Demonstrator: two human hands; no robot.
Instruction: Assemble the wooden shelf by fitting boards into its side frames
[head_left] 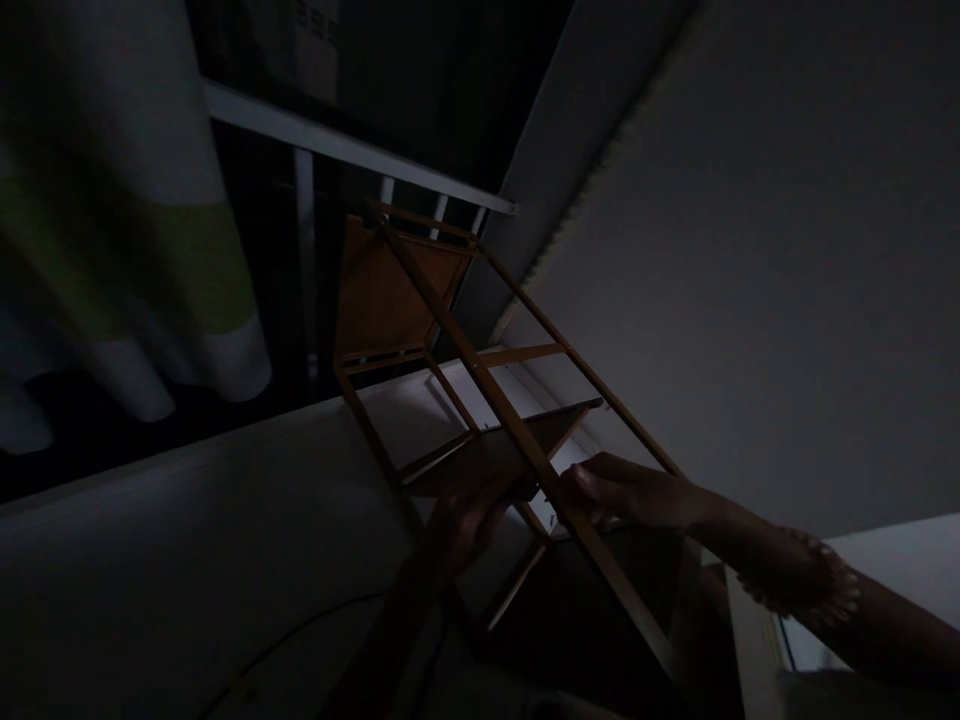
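Note:
A tall wooden shelf rack leans diagonally across the dim view. Inside the frame sits a dark shelf board, tilted relative to the posts. My left hand is at the board's near edge, its fingers bent against it, though darkness hides the fingertips. Behind the near wooden post, my right hand has its fingers curled together with the thumb on top. The post covers part of those fingers, and what they pinch is hidden. A beaded bracelet circles my right wrist.
A window with a white railing is behind the rack. At left hangs a white and green curtain. A bare wall rises on the right. A dark cable runs at lower left. Pale furniture stands at lower right.

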